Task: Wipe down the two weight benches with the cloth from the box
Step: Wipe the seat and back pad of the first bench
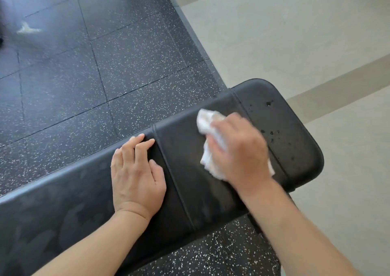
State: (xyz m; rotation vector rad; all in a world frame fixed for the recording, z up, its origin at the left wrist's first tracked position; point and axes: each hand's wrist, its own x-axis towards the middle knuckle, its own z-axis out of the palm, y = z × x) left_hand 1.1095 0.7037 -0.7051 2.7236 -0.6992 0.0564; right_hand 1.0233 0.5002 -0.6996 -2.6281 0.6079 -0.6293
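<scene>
A black padded weight bench [190,187] runs from the lower left to the right of the head view. My right hand [240,149] grips a crumpled white cloth [207,121] and presses it on the pad near the bench's right end. Water droplets [272,132] dot the end section just beyond the cloth. My left hand [137,174] rests flat on the pad to the left of a seam, fingers straight and reaching the far edge. The second bench and the box are out of view.
Black speckled rubber floor tiles [95,75] lie beyond and below the bench. Pale beige flooring [295,32] with darker stripes fills the right side. A blurred white scrap [27,29] lies on the tiles at far left, beside a dark object at the frame edge.
</scene>
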